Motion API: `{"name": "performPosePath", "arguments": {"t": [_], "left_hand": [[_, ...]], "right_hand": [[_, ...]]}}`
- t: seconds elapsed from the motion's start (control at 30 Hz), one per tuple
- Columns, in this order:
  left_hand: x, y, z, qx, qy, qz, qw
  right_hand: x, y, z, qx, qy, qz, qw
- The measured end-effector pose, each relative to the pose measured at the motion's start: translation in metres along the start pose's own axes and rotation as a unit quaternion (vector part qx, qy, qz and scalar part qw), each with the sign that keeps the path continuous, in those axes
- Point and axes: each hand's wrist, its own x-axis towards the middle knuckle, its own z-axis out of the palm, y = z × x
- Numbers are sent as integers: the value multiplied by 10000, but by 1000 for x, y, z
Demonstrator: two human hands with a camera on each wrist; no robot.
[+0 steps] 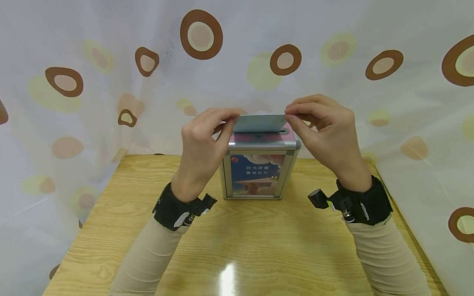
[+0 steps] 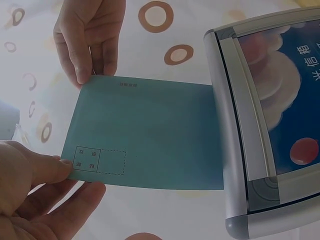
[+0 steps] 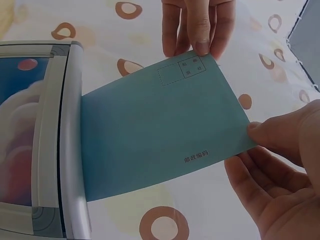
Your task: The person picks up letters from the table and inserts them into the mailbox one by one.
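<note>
A pale blue-green envelope stands upright over the top of a small mailbox, its lower edge at the slot. My left hand pinches one upper corner between thumb and fingers. At the opposite upper corner, my right hand does the same. Both wrist views show the envelope with printed stamp squares, and its far edge meets the box's rounded silver rim. The mailbox has a pink top, a silver frame and a front picture of clouds with Chinese characters.
The mailbox stands near the back of a wood-grain table. Behind it hangs a white curtain with brown ring patterns, which also runs down the right side. A small lock sits on the box's front.
</note>
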Motion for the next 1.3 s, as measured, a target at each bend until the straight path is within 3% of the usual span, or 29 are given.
{"name": "performPosePath", "arguments": {"t": [0.57,1.3], "left_hand": [[-6,-4,4,84,-110,-19,9999],[-15,-13,13,285,-265,-274,9989]], "right_hand": [[-5,7,3,-138,-86,60,9998],[-15,24,11,-120,-103,197,9997]]}}
